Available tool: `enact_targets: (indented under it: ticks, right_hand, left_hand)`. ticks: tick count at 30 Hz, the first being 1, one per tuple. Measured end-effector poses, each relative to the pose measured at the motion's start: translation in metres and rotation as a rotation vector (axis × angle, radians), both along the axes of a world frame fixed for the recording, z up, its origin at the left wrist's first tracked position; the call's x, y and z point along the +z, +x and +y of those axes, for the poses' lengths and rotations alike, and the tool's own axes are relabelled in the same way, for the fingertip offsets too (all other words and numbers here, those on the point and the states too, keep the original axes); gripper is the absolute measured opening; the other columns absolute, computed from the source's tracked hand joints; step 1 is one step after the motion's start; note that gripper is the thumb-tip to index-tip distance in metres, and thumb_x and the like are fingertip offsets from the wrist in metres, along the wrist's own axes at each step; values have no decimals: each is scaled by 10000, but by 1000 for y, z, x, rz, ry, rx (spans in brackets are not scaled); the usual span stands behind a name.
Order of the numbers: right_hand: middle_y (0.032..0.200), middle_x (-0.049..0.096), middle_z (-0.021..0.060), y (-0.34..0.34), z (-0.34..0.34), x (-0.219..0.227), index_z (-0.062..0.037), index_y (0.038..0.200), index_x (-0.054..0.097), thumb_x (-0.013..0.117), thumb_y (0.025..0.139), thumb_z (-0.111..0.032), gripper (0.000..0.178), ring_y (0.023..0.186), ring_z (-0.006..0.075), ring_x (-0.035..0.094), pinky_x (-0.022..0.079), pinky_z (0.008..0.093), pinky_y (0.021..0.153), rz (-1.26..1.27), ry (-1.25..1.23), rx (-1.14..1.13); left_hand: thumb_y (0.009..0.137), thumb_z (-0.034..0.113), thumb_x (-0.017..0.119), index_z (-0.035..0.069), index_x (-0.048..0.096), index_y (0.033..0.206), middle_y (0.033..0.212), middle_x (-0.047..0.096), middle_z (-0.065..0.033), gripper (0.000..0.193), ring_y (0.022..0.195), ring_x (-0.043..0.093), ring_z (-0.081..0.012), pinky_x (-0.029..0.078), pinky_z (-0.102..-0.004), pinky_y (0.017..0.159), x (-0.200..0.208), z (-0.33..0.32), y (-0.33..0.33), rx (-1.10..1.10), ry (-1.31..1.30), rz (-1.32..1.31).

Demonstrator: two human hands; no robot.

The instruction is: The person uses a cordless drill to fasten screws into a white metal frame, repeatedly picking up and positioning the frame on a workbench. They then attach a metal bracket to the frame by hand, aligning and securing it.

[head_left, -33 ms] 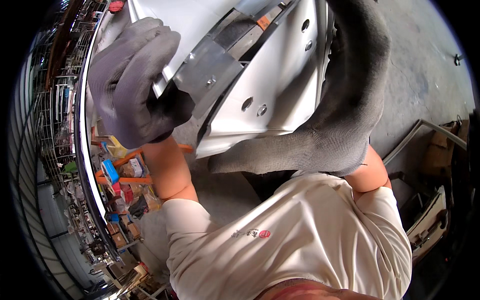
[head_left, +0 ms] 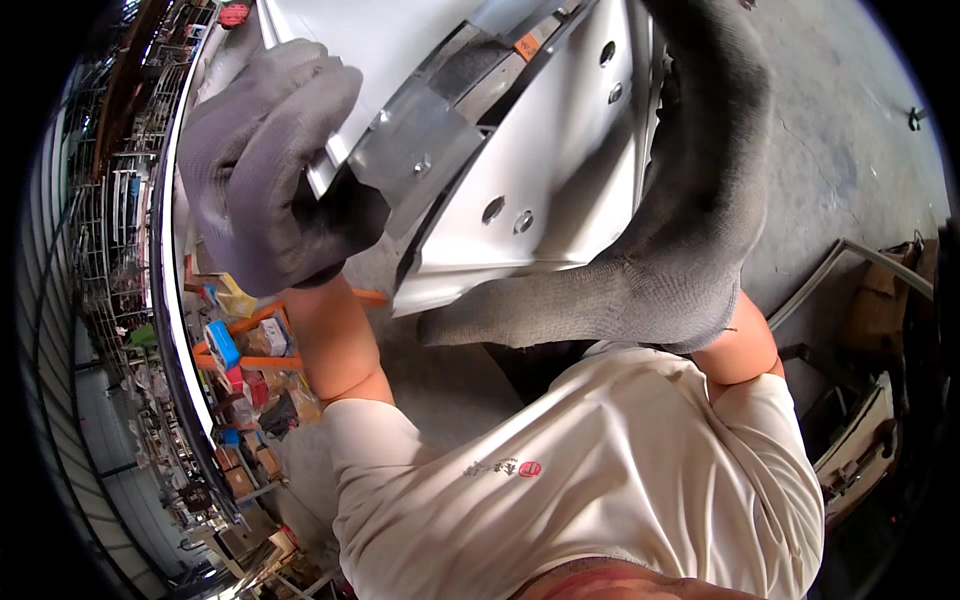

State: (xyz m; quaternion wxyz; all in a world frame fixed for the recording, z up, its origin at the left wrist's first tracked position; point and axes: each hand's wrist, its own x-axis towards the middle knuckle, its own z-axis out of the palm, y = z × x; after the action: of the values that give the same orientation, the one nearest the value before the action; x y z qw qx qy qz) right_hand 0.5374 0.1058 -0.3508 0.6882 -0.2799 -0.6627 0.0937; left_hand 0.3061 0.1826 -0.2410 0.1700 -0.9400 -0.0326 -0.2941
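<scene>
My left hand (head_left: 265, 165), in a grey work glove, is closed with curled fingers round the lower edge of a smooth white panel (head_left: 365, 50). A second white panel (head_left: 570, 160), angled and with several round holes, stands close to its right. Between the two panels lies a bare metal bracket (head_left: 420, 150) with a small fastener on it. My right hand (head_left: 690, 225), also in a grey glove, wraps this holed panel. Its thumb stretches along the lower edge, and the fingers run up the right side, where the fingertips are out of view.
At the left, an orange frame (head_left: 265, 325) stands by a blue box (head_left: 221, 343) and loose small items. Crowded wire shelves (head_left: 115, 200) line the far left. A pale panel (head_left: 855, 450) and brown cardboard (head_left: 875, 305) stand low at the right on grey floor (head_left: 830, 130).
The fingers of my right hand and the upper part of the holed panel have shifted very slightly left. My left hand keeps its grip almost unmoved.
</scene>
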Motion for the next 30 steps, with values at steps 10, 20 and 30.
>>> enact_targets:
  ticks: [10,20,30]
  right_hand:
    - [1437,573,176,7,-4,28,41,1456,507,993,427,-361,1207,1222,339,489,462,418,973,50,-83,9]
    - [1458,535,216,8,-1,25,49,1467,488,1010,449,-401,1229,1248,348,485,476,432,960,73,-79,29]
    - [1536,430,245,1,6,20,80,1528,347,1028,431,-540,1431,1335,355,453,386,457,1117,-48,42,-80]
  left_hand:
    - [656,266,794,-70,656,877,762,609,-162,425,695,644,-334,543,-436,669,-19,18,-7,-43,27,-36]
    - [699,182,746,-46,667,897,818,635,-166,313,738,669,-344,570,-468,737,-25,7,6,69,66,-104]
    - [742,99,698,-22,677,917,875,660,-169,214,781,695,-354,596,-501,806,-19,-14,22,220,112,-163]
